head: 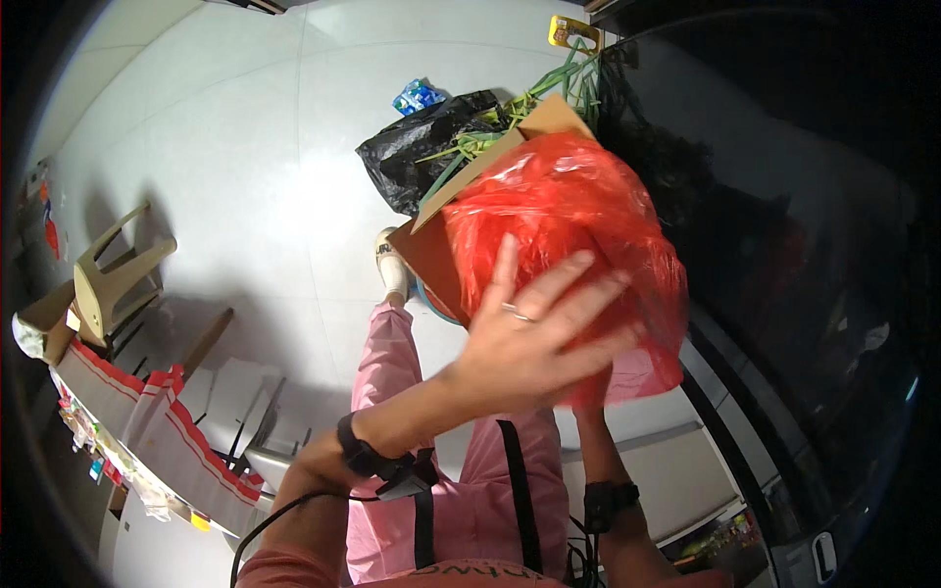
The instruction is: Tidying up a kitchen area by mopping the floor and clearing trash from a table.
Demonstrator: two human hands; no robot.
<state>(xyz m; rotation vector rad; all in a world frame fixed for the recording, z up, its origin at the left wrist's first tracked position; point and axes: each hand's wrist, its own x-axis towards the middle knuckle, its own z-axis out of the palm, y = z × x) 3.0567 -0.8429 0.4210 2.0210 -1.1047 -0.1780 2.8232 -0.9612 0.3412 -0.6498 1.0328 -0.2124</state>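
Note:
A large red plastic bag (pixel 581 198) bulges in front of me, over an opened cardboard box (pixel 441 268) whose flaps stand out to the left and above. My left hand (pixel 548 320), with a ring on one finger, lies over the front of the bag, fingers spread and slightly blurred; whether it presses on the plastic I cannot tell. My right hand (pixel 594 389) is mostly hidden behind or inside the lower part of the bag; only its wrist side shows through the red plastic. What is in the bag cannot be seen.
Beyond the box lie a black plastic bag (pixel 419 147), green leafy stalks (pixel 478 143), a blue packet (pixel 417 96) and a yellow container (pixel 573 33). A dark glossy panel (pixel 794 242) stands at the right. At left are a beige plastic stool (pixel 110 287) and a cloth-covered table (pixel 169 441).

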